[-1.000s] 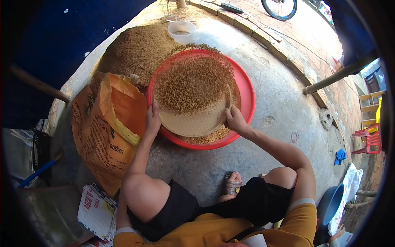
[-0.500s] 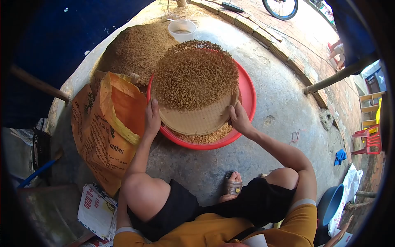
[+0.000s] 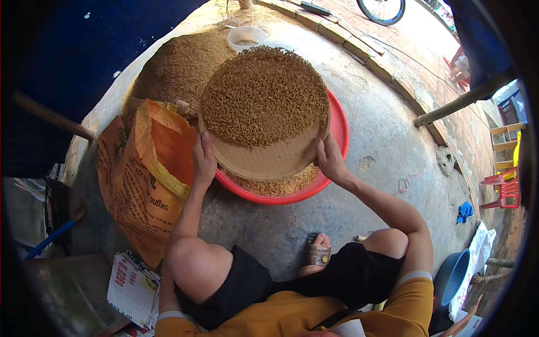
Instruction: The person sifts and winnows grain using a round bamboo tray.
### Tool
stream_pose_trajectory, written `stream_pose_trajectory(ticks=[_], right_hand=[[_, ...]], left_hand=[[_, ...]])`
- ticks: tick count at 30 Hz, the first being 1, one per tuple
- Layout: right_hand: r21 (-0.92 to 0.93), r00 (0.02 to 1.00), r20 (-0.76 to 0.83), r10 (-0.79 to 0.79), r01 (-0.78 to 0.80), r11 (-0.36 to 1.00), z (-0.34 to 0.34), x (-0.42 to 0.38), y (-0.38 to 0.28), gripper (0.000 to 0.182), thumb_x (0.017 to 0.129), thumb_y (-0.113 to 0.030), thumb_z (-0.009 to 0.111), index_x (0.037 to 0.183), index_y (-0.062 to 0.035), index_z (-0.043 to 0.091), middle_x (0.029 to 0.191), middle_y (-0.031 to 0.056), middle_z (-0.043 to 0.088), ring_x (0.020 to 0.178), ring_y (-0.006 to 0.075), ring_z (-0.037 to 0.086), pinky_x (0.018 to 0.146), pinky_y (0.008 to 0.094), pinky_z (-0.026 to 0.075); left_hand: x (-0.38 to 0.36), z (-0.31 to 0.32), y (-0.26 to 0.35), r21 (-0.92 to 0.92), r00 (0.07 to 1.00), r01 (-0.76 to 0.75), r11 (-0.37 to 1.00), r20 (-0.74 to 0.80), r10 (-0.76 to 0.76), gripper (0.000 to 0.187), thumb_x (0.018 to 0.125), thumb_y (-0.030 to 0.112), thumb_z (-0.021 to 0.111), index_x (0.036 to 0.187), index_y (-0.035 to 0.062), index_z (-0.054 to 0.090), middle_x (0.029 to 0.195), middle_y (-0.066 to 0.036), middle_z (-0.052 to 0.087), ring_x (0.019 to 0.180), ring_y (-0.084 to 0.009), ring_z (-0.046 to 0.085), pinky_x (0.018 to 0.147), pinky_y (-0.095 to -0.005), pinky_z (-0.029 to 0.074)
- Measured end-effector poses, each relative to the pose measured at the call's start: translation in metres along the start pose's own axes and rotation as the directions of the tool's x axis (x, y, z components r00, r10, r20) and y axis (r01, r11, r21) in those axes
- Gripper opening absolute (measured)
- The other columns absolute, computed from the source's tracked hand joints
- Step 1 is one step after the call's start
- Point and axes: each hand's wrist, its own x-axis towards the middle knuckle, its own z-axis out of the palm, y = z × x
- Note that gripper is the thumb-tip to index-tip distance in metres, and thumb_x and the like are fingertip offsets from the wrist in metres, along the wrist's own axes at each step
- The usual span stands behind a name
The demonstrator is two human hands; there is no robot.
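A round, woven bamboo winnowing basket (image 3: 269,163) is held at both sides above a red basin (image 3: 339,121). My left hand (image 3: 204,160) grips its lower left rim, with the fingers mostly under it. Closed on the lower right rim is my right hand (image 3: 332,159), thumb on top. Many small, brown, elongated pieces (image 3: 264,104) cover the far and middle part of the basket; I cannot tell their exact kind. Some at the far edge look airborne. The woven bottom near me is bare. Below, paler loose grain-like material (image 3: 278,185) shows in the basin.
An open orange sack (image 3: 143,194) leans left of the basin. Behind it rises a brown heap (image 3: 179,70), beside a clear plastic tub (image 3: 247,37). A wooden pole (image 3: 466,106) juts in from the right. A blue-grey basin (image 3: 453,278) lies at lower right, near red chairs (image 3: 505,188).
Both hands have lifted the basket slightly toward me, and it looks larger and a little farther left. The brown pieces have shifted and spread across it.
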Motion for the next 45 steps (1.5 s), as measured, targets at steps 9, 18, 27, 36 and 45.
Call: stream_pose_trajectory(ticks=[9, 18, 27, 36, 45], right_hand=[[0.07, 0.809, 0.276, 0.52, -0.556, 0.828, 0.006, -0.012, 0.062, 0.021, 0.089, -0.019, 0.032, 0.083, -0.0021, 0.043, 0.053, 0.0018, 0.044, 0.041, 0.0099, 0.042, 0.036, 0.0254, 0.033], [0.067, 0.997, 0.063, 0.054, -0.058, 0.996, -0.003, 0.011, 0.003, 0.016, 0.09, -0.016, 0.032, 0.091, -0.0004, 0.038, 0.062, 0.0055, 0.048, 0.045, 0.0124, 0.047, 0.042, 0.0255, 0.04], [-0.046, 0.749, 0.367, 0.552, -0.578, 0.815, -0.005, -0.009, 0.038, 0.023, 0.088, -0.022, 0.034, 0.079, -0.004, 0.044, 0.056, 0.0011, 0.045, 0.04, 0.0079, 0.039, 0.035, 0.0221, 0.031], [0.036, 0.996, 0.053, 0.07, -0.072, 0.997, 0.003, 0.004, 0.009, 0.023, 0.089, -0.019, 0.031, 0.082, 0.0007, 0.039, 0.056, 0.0073, 0.048, 0.046, 0.0138, 0.05, 0.041, 0.0266, 0.039], [0.033, 0.836, 0.29, 0.465, -0.495, 0.868, -0.003, -0.014, 0.022, 0.026, 0.087, -0.019, 0.031, 0.075, -0.0004, 0.045, 0.053, 0.0033, 0.046, 0.042, 0.0108, 0.043, 0.038, 0.025, 0.035]], left_hand=[[-0.029, 0.005, -0.034, 0.087, 0.675, 0.703, 0.706, 0.23, -0.701, 0.039, 0.091, 0.029, 0.031, 0.1, -0.0041, 0.049, 0.084, -0.008, 0.055, 0.078, -0.0154, 0.052, 0.071, -0.0278, 0.041], [0.009, -0.001, -0.028, 0.061, 0.997, -0.05, 0.997, 0.053, 0.047, 0.041, 0.092, 0.029, 0.027, 0.104, -0.0059, 0.046, 0.074, -0.006, 0.054, 0.073, -0.0166, 0.054, 0.067, -0.0277, 0.041], [-0.027, 0.005, -0.035, 0.049, 0.768, 0.604, 0.795, 0.228, -0.598, 0.042, 0.091, 0.031, 0.03, 0.109, -0.0042, 0.046, 0.079, -0.006, 0.056, 0.056, -0.0094, 0.051, 0.042, -0.0219, 0.04], [0.002, 0.001, -0.029, 0.032, 0.998, 0.046, 0.998, 0.043, -0.048, 0.044, 0.092, 0.031, 0.028, 0.107, -0.0078, 0.045, 0.088, -0.012, 0.053, 0.083, -0.0201, 0.051, 0.074, -0.0302, 0.04], [-0.028, 0.005, -0.026, 0.014, 0.797, 0.594, 0.805, 0.129, -0.59, 0.038, 0.091, 0.031, 0.031, 0.098, -0.001, 0.051, 0.069, -0.003, 0.053, 0.05, -0.0094, 0.049, 0.038, -0.0209, 0.038]])
